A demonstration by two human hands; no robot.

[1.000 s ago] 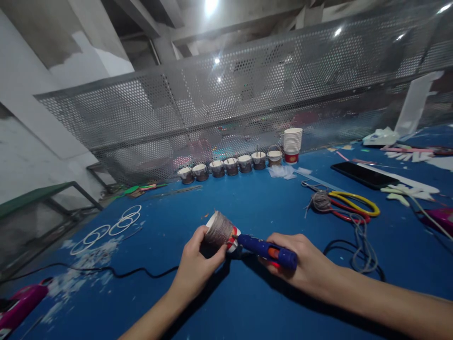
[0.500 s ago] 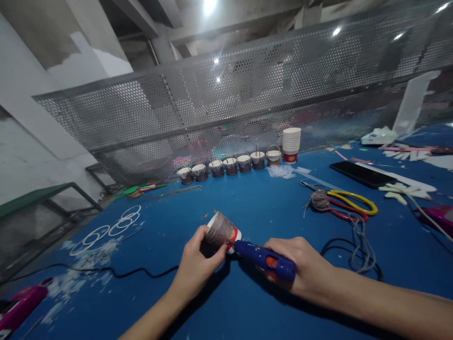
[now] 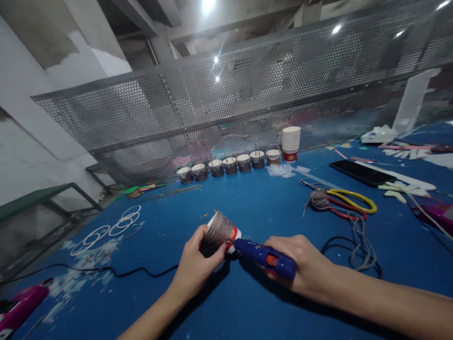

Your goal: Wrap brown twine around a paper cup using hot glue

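Note:
My left hand (image 3: 198, 257) is closed around a paper cup (image 3: 220, 229), which lies tilted on its side above the blue table. Grey-brown yarn is wound round most of the cup; a red printed band and white rim show at its right end. A blue glue gun (image 3: 264, 257) is gripped in my right hand (image 3: 300, 264). Its nozzle points left and meets the cup beside the yarn's edge, near my left thumb; whether it touches cannot be made out. The fingers under the gun are partly hidden.
Behind stand several yarn-wrapped cups (image 3: 230, 166) in a row and a stack of paper cups (image 3: 291, 141). Scissors (image 3: 352, 200) with yarn and a phone (image 3: 361, 174) lie right. White rings (image 3: 123, 224) and a black cord (image 3: 116, 273) lie left. A perforated metal panel (image 3: 247, 99) borders the back.

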